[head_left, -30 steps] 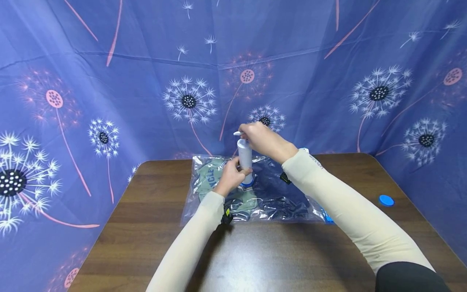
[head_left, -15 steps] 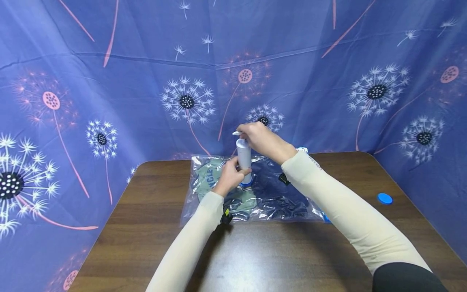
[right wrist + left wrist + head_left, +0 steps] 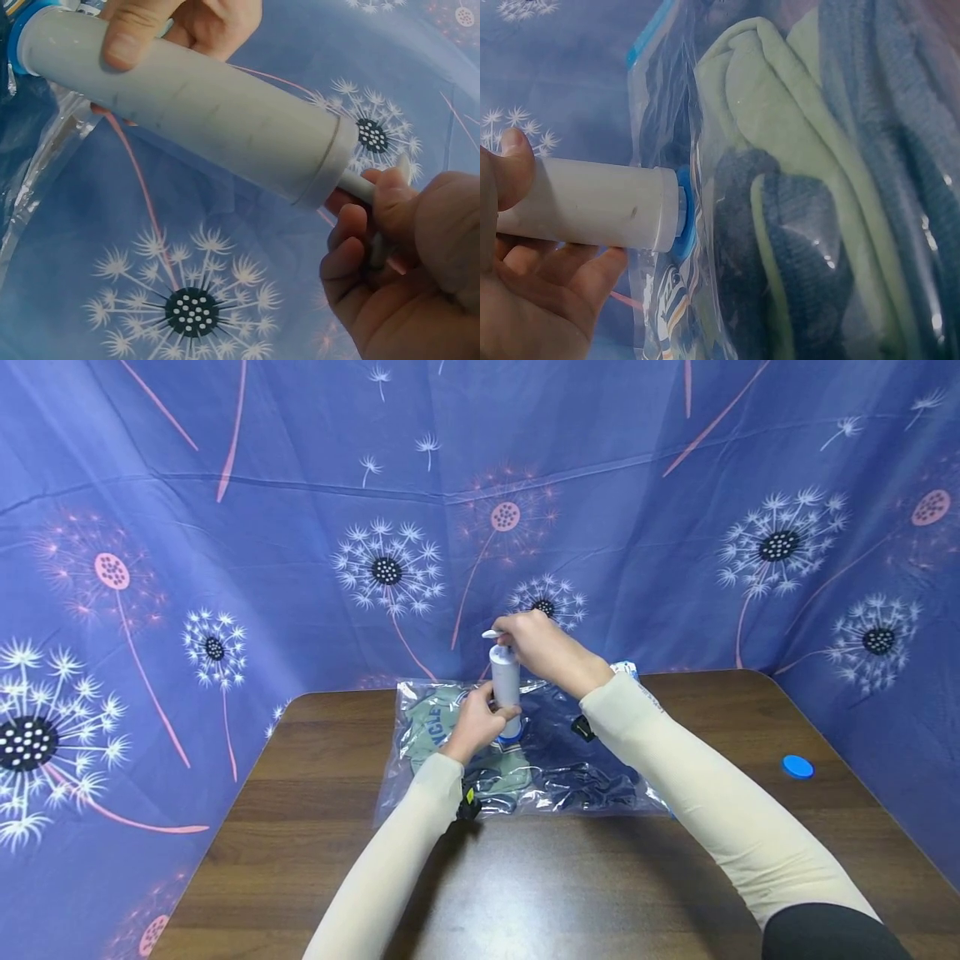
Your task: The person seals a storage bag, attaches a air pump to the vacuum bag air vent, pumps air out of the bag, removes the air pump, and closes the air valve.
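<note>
A white hand pump point(image 3: 506, 675) stands upright on a blue valve point(image 3: 684, 214) of a clear plastic storage bag point(image 3: 384, 777). Inside the bag lie folded light-green clothes point(image 3: 429, 727) and dark navy clothes point(image 3: 551, 739). My left hand point(image 3: 476, 723) grips the pump's barrel, with the thumb on one side and the fingers on the other. Above the barrel, my right hand point(image 3: 543, 645) holds the pump's handle point(image 3: 491, 634), its fingers curled around it. A short length of the plunger rod point(image 3: 356, 187) shows between barrel and handle in the right wrist view.
A round blue cap point(image 3: 797, 767) lies on the right side of the wooden table point(image 3: 315, 827). Blue curtain fabric point(image 3: 300, 527) with dandelion prints hangs behind the table and at both sides. Part of the bag is hidden under my right forearm.
</note>
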Tool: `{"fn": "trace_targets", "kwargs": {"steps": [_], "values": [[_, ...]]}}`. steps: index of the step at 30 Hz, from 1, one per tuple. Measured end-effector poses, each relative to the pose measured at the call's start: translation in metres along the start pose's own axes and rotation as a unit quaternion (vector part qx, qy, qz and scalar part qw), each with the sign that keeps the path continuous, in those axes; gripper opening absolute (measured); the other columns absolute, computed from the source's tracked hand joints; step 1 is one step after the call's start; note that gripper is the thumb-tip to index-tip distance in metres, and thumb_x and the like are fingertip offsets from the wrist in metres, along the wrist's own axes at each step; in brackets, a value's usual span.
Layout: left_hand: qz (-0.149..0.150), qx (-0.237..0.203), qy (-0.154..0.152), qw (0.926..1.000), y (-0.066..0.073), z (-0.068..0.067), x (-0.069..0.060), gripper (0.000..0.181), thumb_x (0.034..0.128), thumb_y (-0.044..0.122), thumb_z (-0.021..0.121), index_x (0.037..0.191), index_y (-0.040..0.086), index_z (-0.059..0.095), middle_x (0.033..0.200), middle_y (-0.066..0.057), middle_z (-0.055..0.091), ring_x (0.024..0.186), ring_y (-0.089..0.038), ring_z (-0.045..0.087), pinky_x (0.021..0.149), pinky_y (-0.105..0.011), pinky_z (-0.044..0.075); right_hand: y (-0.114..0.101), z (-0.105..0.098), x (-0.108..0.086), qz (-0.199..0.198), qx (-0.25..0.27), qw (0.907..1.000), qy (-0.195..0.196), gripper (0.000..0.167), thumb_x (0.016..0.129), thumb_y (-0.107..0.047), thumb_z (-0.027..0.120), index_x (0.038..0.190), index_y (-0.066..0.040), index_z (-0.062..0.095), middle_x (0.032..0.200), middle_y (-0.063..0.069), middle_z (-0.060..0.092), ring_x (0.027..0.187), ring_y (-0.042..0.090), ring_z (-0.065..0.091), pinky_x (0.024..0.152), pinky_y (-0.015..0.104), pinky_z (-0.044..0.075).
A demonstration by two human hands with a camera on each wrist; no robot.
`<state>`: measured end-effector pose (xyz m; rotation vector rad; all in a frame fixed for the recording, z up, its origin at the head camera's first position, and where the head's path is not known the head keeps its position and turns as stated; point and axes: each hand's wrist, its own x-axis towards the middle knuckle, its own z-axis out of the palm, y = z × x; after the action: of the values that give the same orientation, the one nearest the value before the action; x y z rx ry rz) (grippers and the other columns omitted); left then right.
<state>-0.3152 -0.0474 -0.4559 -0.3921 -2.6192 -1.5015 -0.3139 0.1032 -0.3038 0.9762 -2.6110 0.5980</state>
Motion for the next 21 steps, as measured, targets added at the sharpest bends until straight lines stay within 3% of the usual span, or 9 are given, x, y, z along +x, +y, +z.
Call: {"fn": "trace_targets", "kwargs": {"steps": [7, 21], "values": [[0.01, 0.008, 0.005, 0.9999, 0.0, 0.001, 0.0002, 0.04, 0.0902, 0.015, 0.079, 0.125, 0.003, 0.066, 0.122, -0.017, 0.072, 0.108, -0.03, 0.072, 0.091, -0.04, 0.061, 0.0016, -0.0008, -0.0005, -0.004, 0.006, 1.0, 0.006, 0.022, 0.099, 0.008, 0.057, 0.112, 0.002, 0.074, 0.103, 0.017, 0.077, 0.095, 0.03, 0.075, 0.083, 0.037, 0.063], [0.01, 0.004, 0.006, 0.9999, 0.001, 0.0011, -0.0004, 0.04, 0.0901, 0.014, 0.079, 0.126, 0.002, 0.065, 0.121, -0.019, 0.072, 0.11, -0.031, 0.073, 0.092, -0.04, 0.061, 0.0017, -0.0008, 0.0002, -0.003, 0.0, 1.0, 0.004, 0.018, 0.102, 0.003, 0.058, 0.107, 0.0, 0.074, 0.1, 0.015, 0.077, 0.092, 0.028, 0.075, 0.08, 0.036, 0.063]]}}
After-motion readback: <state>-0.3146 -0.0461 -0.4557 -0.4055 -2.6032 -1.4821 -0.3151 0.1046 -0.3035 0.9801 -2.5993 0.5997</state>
